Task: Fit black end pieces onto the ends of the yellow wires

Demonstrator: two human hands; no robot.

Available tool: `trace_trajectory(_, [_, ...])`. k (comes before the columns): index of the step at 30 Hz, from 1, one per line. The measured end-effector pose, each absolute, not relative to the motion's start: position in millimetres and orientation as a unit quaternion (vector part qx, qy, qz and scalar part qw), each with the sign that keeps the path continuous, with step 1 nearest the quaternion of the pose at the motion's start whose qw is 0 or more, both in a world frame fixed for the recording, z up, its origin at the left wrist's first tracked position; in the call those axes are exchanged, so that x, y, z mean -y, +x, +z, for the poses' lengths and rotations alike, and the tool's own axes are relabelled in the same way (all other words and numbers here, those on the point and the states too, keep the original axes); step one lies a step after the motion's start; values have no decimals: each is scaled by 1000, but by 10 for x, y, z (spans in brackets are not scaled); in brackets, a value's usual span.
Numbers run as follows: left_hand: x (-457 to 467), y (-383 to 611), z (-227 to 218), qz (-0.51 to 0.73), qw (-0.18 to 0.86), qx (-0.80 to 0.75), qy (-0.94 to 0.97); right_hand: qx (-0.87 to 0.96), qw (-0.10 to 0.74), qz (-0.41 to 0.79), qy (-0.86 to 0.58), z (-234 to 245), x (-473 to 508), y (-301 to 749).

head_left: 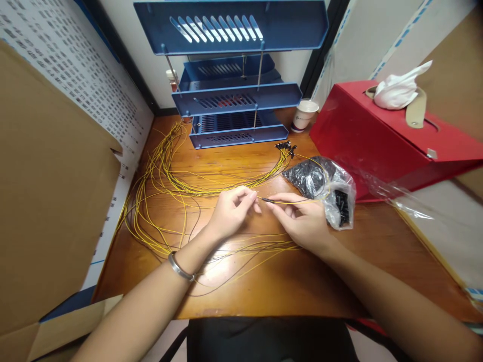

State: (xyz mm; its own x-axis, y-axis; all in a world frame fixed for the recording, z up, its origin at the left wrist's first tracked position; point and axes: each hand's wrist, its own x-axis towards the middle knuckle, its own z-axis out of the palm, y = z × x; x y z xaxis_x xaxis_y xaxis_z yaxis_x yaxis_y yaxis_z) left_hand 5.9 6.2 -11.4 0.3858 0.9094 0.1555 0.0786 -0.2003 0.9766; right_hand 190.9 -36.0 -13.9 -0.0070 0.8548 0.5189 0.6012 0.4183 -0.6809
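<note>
In the middle of the wooden table, my left hand [233,208] pinches the end of a thin yellow wire. Just to its right, my right hand [302,216] holds a small black connector [267,200] between thumb and fingertips. Yellow and black wire runs from that connector under my right fingers and loops back to the right. Behind both hands lies a long bundle of yellow and black wires [199,190], curving round to the left. Its far right end carries a cluster of black connectors [286,147]. More loose wires [252,247] cross the table under my wrists.
A clear plastic bag of small black parts [320,176] lies right of my right hand. Behind stand a blue tiered tray [237,103], a paper cup [304,115] and a red tissue box [354,130]. Cardboard [49,191] rises along the left side.
</note>
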Motion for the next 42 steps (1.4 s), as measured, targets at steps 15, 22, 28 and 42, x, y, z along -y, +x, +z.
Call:
trace_trajectory(15, [-52,77,-167,400,472,-411,669,668,474,170,-547,-113,361,1895])
trace_trajectory(22, [-1,91,-122,383,468,-398,690,668,477,199,-535,-115,380,1889])
trace_trajectory(28, [-123,79,-238,465,489,-459,578,649,491,202,-545,-114,374,1912])
trace_trajectory(42, [8,87,-122,390,486,-362,693,653,487,234,-531,-95,391,1874])
